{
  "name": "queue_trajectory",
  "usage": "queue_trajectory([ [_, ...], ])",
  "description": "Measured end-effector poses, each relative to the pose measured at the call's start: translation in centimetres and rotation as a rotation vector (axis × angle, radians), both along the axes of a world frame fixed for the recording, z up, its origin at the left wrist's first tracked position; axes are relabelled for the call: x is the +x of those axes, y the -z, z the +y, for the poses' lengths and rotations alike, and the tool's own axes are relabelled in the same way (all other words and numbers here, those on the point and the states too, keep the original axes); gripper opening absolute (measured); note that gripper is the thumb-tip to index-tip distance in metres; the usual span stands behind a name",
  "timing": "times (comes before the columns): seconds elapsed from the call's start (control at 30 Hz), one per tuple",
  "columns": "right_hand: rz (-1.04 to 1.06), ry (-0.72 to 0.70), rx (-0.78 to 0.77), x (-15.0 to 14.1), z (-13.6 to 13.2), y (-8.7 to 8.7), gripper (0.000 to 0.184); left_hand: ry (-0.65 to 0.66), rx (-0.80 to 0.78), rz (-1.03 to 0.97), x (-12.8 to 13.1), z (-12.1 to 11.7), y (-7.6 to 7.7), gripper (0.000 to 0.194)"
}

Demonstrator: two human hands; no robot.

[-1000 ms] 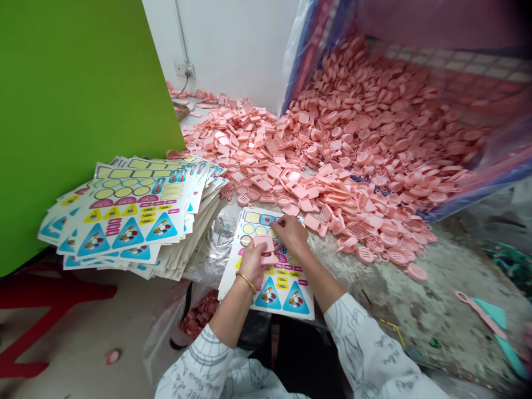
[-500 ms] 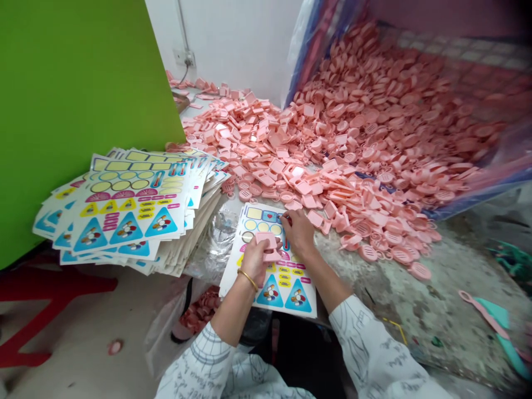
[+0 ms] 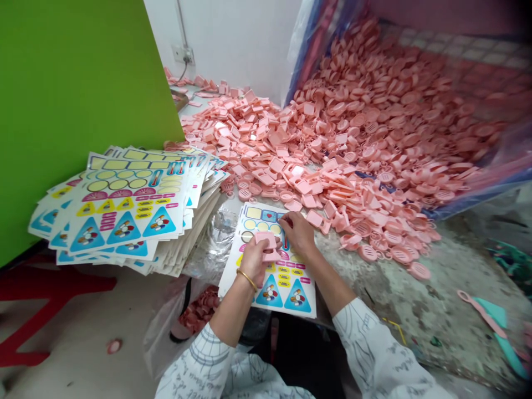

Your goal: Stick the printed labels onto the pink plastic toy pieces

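Observation:
A pink flat plastic toy piece [image 3: 266, 241] with a rectangular face is gripped in my left hand [image 3: 253, 263], over the middle of a sticker sheet [image 3: 270, 316]. This sheet tops a thin stack at the table's front edge, printed with yellow ovals, a heart picture, magenta labels and blue triangles. My right hand [image 3: 300, 235] is bent over the sheet's upper right part. Its thumb and fingertips are pinched together at a sticker in the top row; how much of that sticker is lifted is hidden by the fingers.
A tall, fanned stack of sticker sheets [image 3: 124, 199] lies left, beside a green panel [image 3: 83, 72]. Pink pieces [image 3: 274, 149] heap behind my hands, spilling from a plastic-lined crate [image 3: 469, 202]. A pink-and-teal toy [image 3: 490, 321] lies right; a red stool [image 3: 50, 299] stands lower left.
My right fingertips have shifted very slightly left over the sheet. My left hand still holds the pink piece in nearly the same place.

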State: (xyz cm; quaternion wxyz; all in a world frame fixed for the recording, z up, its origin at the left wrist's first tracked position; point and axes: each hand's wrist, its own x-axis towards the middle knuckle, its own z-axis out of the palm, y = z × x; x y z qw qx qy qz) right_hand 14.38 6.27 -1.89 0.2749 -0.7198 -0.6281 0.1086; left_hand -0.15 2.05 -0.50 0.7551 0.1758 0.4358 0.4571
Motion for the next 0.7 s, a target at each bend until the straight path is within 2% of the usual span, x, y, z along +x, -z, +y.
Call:
queue_trajectory([
  [0.13, -0.079, 0.131, -0.155, -0.3, 1.2, -1.3, 0.033, 0.0, -0.003, 0.001, 0.0, 0.0, 0.1, 0.022],
  [0.2, -0.083, 0.145, -0.273, 0.0, 2.4, -1.8, 0.035, -0.008, -0.006, -0.004, 0.0, 0.0, 0.2, 0.021],
  [0.3, 0.122, 0.085, -0.406, 1.2, 4.3, -2.3, 0.038, -0.008, 0.0, 0.001, 0.0, 0.0, 0.2, 0.019],
  [0.37, 0.36, 0.063, -0.316, 1.8, 5.1, -2.6, 0.042, -0.006, 0.003, 0.011, 0.1, 0.0, 0.2, 0.019],
  [0.43, 0.555, 0.106, -0.07, 2.1, 4.9, -3.1, 0.045, 0.0, 0.007, 0.014, 0.1, -0.1, 0.2, 0.02],
  [0.53, 0.598, 0.192, 0.234, 1.8, 2.6, -4.3, 0.044, -0.005, 0.022, -0.003, 0.1, -0.1, -0.1, 0.018],
  [0.6, 0.516, 0.195, 0.279, 1.4, -0.2, -4.9, 0.042, -0.015, 0.025, -0.042, 0.0, -0.2, -0.4, 0.017],
  [0.7, 0.45, 0.174, 0.22, 0.8, -4.8, -5.0, 0.04, -0.007, 0.025, -0.127, -0.3, -0.9, -1.0, 0.037],
])
